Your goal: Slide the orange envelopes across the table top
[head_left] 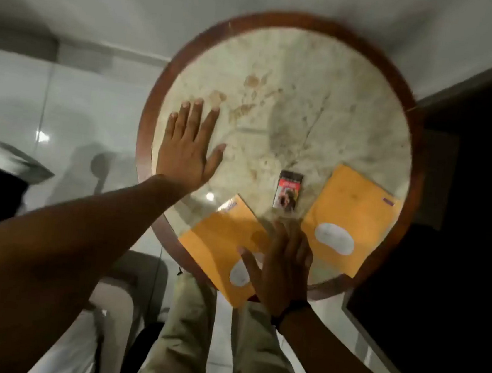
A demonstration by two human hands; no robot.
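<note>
From the head camera, looking straight down, much of the scene is soft with motion blur, and the right side of the room falls away into darkness where nothing can be made out. The round tabletop (297, 78) has a pale, veined stone-like surface, stained brown in patches, ringed by a reddish-brown wooden rim; its near edge is partly hidden behind the person's arms.

The left hand (187, 149) lies flat and released on the bare stone near the left rim, fingers straight and spread, holding nothing. The right hand (282, 264) is also released, fingers extended, resting over the inner edge of the near envelope (221, 232), a yellow-orange paper rectangle with a white oval patch, lying at an angle and overhanging the tabletop's near rim. The fingertips are blurred, so whether they press the envelope or the stone just past it is hard to say. A dark band circles the right wrist.

A second envelope (355, 208), the same yellow-orange paper with a white oval and a small purple mark at one corner, lies flat toward the right rim, apart from both hands. Between the two envelopes sits a small card (288, 191), upright rectangle, red at the top with a blurred picture below; its print is unreadable.

Below the tabletop show khaki trouser legs (189, 348) and glossy white floor tiles (19, 93).
</note>
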